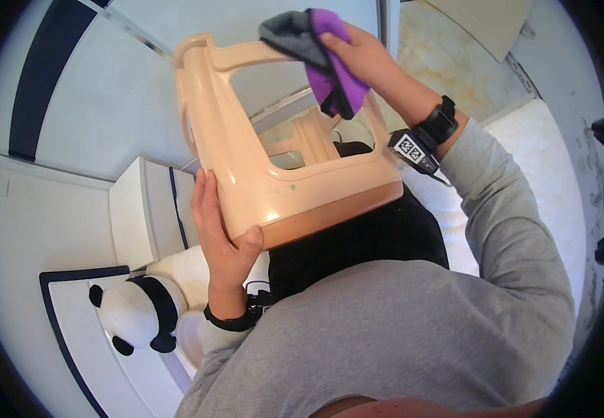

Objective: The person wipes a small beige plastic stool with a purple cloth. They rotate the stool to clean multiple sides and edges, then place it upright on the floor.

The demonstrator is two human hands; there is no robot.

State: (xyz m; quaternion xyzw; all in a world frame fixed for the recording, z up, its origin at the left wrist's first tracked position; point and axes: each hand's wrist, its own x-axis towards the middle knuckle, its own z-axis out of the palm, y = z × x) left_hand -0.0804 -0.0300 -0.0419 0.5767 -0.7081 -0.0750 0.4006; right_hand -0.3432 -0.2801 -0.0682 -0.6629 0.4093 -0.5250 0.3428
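A peach plastic stool rests tilted on its side above my lap, its legs pointing away from me. My left hand grips the stool at the corner by its darker seat edge, thumb on the near side. A purple and grey cloth is bunched in my right hand, held against the stool's far leg end. A small green mark shows on the stool's side panel. Part of the far leg lies hidden behind the cloth.
To the left, a panda plush toy sits near a white headboard with dark trim, beside a pale round container. A white cabinet stands beyond it. White fluffy bedding lies to the right; marble-patterned floor shows ahead.
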